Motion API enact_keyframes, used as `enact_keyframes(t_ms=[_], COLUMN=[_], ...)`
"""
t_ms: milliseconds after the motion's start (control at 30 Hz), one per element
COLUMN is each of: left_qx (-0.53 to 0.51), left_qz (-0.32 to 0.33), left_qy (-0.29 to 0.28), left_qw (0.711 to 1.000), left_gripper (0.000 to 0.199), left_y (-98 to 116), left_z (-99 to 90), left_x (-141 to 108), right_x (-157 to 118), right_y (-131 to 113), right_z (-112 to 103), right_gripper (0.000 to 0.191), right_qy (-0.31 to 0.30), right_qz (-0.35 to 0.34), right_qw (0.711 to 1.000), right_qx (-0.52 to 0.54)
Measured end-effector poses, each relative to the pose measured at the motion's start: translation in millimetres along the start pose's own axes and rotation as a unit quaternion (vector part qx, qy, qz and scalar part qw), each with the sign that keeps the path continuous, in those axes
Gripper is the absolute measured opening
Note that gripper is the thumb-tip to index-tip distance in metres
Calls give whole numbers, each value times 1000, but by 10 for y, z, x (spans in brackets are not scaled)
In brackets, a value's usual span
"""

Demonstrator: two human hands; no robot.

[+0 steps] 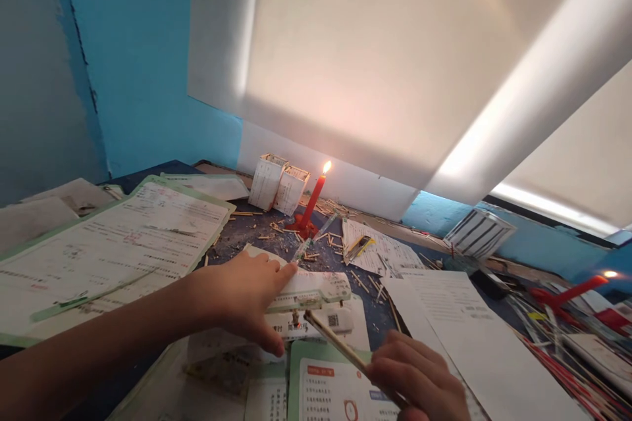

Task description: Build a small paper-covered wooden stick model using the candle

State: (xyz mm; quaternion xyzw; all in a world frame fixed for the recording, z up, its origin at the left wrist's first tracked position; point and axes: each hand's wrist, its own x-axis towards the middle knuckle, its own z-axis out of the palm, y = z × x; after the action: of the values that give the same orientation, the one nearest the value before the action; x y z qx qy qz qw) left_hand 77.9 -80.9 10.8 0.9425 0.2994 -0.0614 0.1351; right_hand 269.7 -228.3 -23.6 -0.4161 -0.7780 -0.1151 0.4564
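Observation:
My left hand (251, 302) lies palm down with its fingers spread, pressing on a curled sheet of printed paper (326, 284). My right hand (419, 375) is closed round a thin wooden stick (345, 350) with a charred tip, which points at the paper. Close to that tip, a small burnt spot (296, 318) with a faint red glow shows on the paper. Behind my left hand a lit red candle (313, 202) leans slightly, set in a pool of red wax (301, 227).
Two small paper-covered boxes (277, 185) stand left of the candle. Broken sticks (363, 281) litter the dark table. A yellow cutter (360, 248) lies on a sheet. Printed sheets (143, 230) spread at left. Another lit red candle (577, 289) tilts low among clutter at right.

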Motion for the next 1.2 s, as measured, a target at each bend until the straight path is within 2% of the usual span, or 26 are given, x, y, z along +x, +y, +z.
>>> enact_keyframes(t_ms=[133,267,400,633,833,1000,1100,1200], left_qx=[2,7,25,25,14,13,10,40], left_qz=[-2,3,-9,-15,-13,-20,-24,-24], left_qy=[-12,-9,-31,-24,-19,-18,-14,-15], left_qw=[1000,1000,999,999,1000,1000,1000,999], left_gripper=[98,96,100,93,96,96,90,80], left_y=[53,60,55,82,77,53,36,48], left_z=[-61,-72,-55,-82,-69,-45,-42,-75], left_x=[-37,-27,4,-7,-9,2,20,33], right_x=[-113,-183,-98,3,-49,-75,-171,-388], right_y=[154,226,176,68,60,56,61,157], right_z=[168,206,117,6,-17,-170,-300,-336], right_gripper=[42,38,37,46,49,46,36,16], right_qy=[19,47,-20,-79,-99,-119,-103,-90], right_qz=[-3,-12,-14,-46,-68,-75,-99,-98], right_qw=[999,997,999,995,988,978,969,962], right_qx=[44,63,42,-37,-96,-155,-203,-239])
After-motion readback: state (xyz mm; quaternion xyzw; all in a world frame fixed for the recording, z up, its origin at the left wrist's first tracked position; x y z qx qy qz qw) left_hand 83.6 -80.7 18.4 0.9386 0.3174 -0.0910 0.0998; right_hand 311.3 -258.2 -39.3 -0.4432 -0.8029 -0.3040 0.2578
